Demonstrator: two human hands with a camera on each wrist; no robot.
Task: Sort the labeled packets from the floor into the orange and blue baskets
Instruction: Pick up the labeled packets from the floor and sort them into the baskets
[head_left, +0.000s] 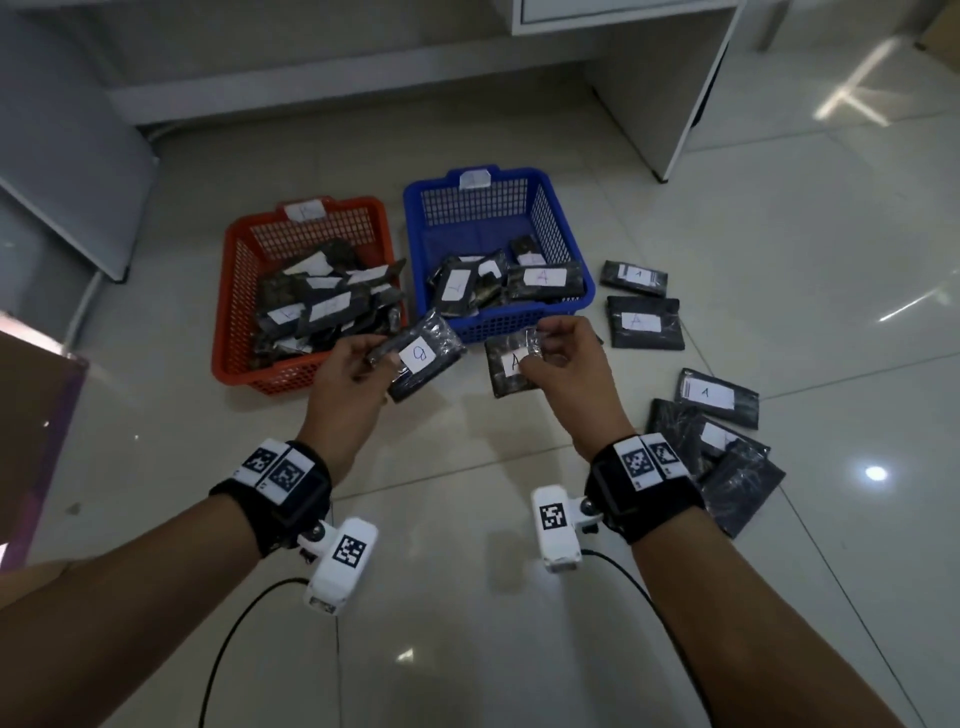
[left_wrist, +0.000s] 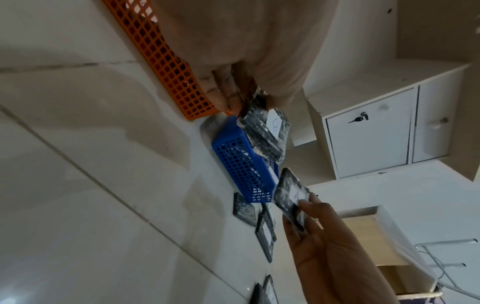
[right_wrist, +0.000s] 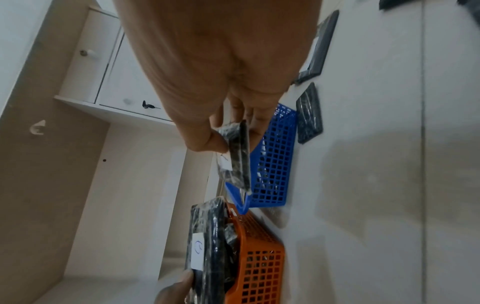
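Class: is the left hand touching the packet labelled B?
Touching. The head view shows the left hand pinching the B packet at its end.

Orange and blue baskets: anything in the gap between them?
Head view: a bare strip of floor separates the orange basket and blue basket; the B packet in the left hand hovers over its near end.

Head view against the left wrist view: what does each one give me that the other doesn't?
Head only: inside both baskets, piled packets in the orange basket and A-labelled ones in the blue basket, plus loose packets on the floor tiles at right.

Left wrist only: a white cabinet with a key in its door.

Both: the left hand holding the B packet, and the right hand pinching the A packet.
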